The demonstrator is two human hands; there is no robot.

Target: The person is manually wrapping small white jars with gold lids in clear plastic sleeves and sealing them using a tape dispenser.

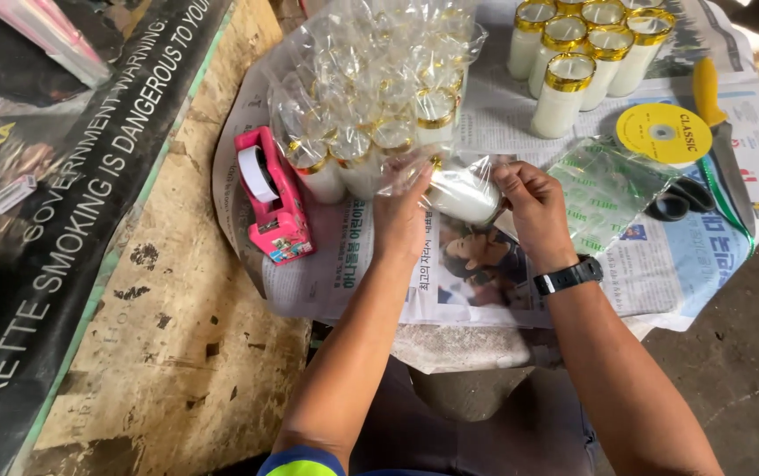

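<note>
We see left hand [399, 216] and right hand [533, 207], each grip clamped on bagged candle [465, 192] over newspapered tabletop [353, 273]. Wrapped candles [370, 115] crowd behind; pink tape dispenser [273, 196] left; scissors [683, 203] right.

A white wax candle [463, 194] is wrapped in clear, glossy, crinkled plastic film [406, 172], which is gripped by both hands. Shiny gold-coloured rims are seen on the bare candles [564, 92]. Matt printed newspaper [353, 273] is spread beneath. The tape dispenser [275, 198] is made of smooth pink plastic. The knife [721, 141] shows a yellow plastic handle and a dull metal blade. The counter [177, 291] is of rough, worn wood.
</note>
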